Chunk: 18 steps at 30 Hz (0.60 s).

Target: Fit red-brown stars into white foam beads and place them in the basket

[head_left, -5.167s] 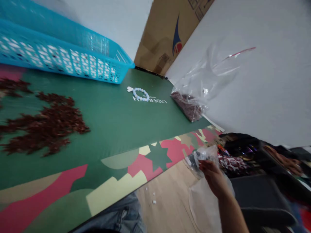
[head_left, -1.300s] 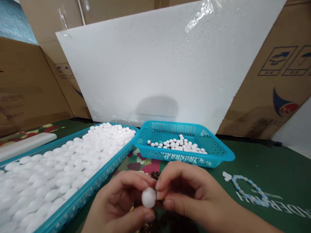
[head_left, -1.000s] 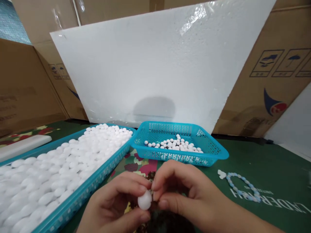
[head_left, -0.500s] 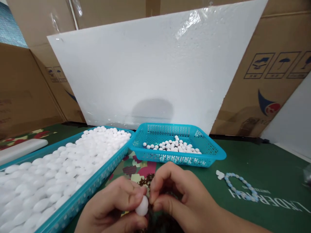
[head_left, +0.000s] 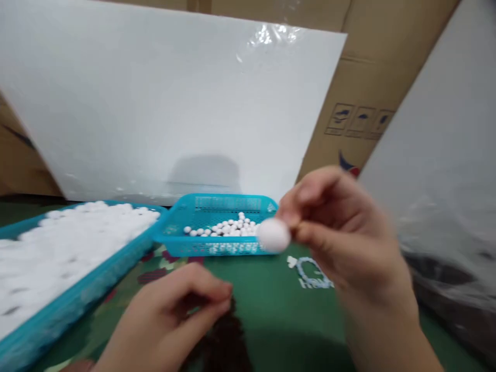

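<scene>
- Head view: the whole picture was smeared by motion, so edges and small details were hard to read.
- The right hand [head_left: 344, 243] was raised and blurred; its wrist ran off the bottom edge.
- A white ball [head_left: 273, 235] was pinched between that hand's thumb and fingertips, held up in the air in front of the small basket [head_left: 194, 248].
- The left hand [head_left: 170, 315] lay low over the green mat [head_left: 271, 310], fingers curled together; whether it gripped anything could not be made out.
- A dark heap [head_left: 225, 346] sat just beside the left fingertips, partly hidden by the hand and cut off at the bottom.
- The big basket [head_left: 58, 310] of white balls was cut off at the left, its contents a blur.
- A bead ring [head_left: 312, 271] lay on the mat, partly hidden behind the right hand.
- A plastic bag [head_left: 453, 279] at the right was indistinct.
</scene>
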Available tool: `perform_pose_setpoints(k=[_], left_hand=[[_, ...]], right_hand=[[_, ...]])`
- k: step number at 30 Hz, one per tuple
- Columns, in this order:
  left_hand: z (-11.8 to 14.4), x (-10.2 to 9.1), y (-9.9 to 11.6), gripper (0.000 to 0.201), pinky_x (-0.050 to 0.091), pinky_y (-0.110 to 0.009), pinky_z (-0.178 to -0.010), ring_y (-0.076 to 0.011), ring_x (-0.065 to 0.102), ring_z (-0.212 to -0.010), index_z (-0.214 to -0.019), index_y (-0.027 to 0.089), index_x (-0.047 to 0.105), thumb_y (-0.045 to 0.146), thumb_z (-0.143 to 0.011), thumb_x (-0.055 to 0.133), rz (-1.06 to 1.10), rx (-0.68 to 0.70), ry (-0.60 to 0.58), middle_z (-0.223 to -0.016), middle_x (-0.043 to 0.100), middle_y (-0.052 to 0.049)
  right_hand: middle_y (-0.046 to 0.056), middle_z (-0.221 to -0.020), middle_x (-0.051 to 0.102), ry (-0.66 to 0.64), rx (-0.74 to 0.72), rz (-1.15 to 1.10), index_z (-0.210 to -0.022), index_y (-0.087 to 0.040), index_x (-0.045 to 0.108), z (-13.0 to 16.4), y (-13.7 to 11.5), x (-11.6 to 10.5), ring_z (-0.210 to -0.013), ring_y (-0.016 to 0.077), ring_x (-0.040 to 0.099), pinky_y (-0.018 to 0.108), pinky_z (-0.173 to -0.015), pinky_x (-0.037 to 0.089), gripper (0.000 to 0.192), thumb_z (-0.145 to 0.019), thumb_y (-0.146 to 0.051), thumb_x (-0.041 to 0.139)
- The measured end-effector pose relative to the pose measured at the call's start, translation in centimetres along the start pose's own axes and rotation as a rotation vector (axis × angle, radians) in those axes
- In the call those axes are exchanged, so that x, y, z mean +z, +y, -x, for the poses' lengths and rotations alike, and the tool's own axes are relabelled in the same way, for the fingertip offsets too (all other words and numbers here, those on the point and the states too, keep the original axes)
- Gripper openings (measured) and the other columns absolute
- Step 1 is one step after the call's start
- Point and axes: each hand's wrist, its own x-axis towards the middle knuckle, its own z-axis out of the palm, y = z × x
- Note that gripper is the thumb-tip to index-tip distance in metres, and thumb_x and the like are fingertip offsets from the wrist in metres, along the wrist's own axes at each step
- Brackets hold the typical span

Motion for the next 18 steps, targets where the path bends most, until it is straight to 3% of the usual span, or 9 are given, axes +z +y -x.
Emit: perform_pose_setpoints(k=[2, 4, 6, 8, 13, 18], left_hand=[[-2.5, 2.6, 1.6, 0.006, 0.038, -0.021, -0.048, -0.0115, 0.048, -0.05, -0.049, 0.018, 0.053, 0.013, -0.049, 0.056, 0.072, -0.022, -0.189, -0.05, 0.052, 0.003], [-4.6, 5.2, 3.3, 0.021, 0.04, -0.022, -0.051, -0.0118, 0.05, -0.059, -0.066, 0.02, 0.053, 0.014, -0.047, 0.06, 0.359, -0.028, -0.295, -0.072, 0.052, 0.002], [-6.1, 7.2, 4.9, 0.039, 0.042, -0.025, -0.056, -0.0132, 0.051, -0.067, -0.082, 0.025, 0.047, 0.017, -0.047, 0.062, 0.679, 0.042, -0.421, -0.094, 0.044, 0.0], [-6.8, 8.5, 6.2, 0.039, 0.043, -0.026, -0.055, -0.0123, 0.05, -0.066, -0.087, 0.024, 0.045, 0.022, -0.051, 0.06, 0.874, 0.109, -0.488, -0.093, 0.043, -0.001], [-7.1, 9.6, 7.7, 0.007, 0.036, -0.016, -0.047, -0.0051, 0.043, -0.05, -0.062, 0.012, 0.05, 0.019, -0.062, 0.051, 0.877, 0.182, -0.4, -0.054, 0.047, 0.003], [-7.5, 8.1, 7.4, 0.008, 0.035, -0.017, -0.046, -0.0062, 0.044, -0.051, -0.057, 0.013, 0.051, 0.021, -0.059, 0.054, 0.808, 0.175, -0.268, -0.056, 0.049, 0.004]], right_hand=[[-0.009, -0.059, 0.048, 0.181, -0.198, 0.113, -0.068, -0.022, 0.045, 0.1, -1.7, -1.8, -0.055, 0.0024, 0.049, 0.01, -0.051, 0.042, 0.026, -0.061, 0.003, 0.047], [-0.008, -0.061, 0.049, 0.295, -0.312, 0.284, -0.072, -0.022, 0.047, 0.5, -2.8, -3.3, -0.056, 0.0034, 0.05, 0.012, -0.053, 0.043, 0.027, -0.061, 0.003, 0.046], [-0.007, -0.06, 0.049, 0.348, -0.358, 0.454, -0.074, -0.022, 0.05, 0.9, -3.4, -4.6, -0.056, 0.0045, 0.05, 0.014, -0.053, 0.043, 0.026, -0.063, 0.001, 0.046], [-0.006, -0.059, 0.05, 0.357, -0.359, 0.604, -0.07, -0.022, 0.052, 1.1, -3.5, -5.7, -0.057, 0.0054, 0.05, 0.015, -0.051, 0.043, 0.023, -0.064, -0.001, 0.046], [-0.005, -0.063, 0.053, 0.364, -0.267, 0.75, -0.066, -0.024, 0.055, 0.9, -3.1, -6.7, -0.059, 0.0075, 0.05, 0.019, -0.048, 0.041, 0.02, -0.067, -0.005, 0.047], [-0.006, -0.06, 0.053, 0.304, -0.189, 0.65, -0.064, -0.024, 0.054, 0.8, -3.1, -6.2, -0.057, 0.0064, 0.051, 0.019, -0.05, 0.042, 0.021, -0.068, -0.005, 0.046]])
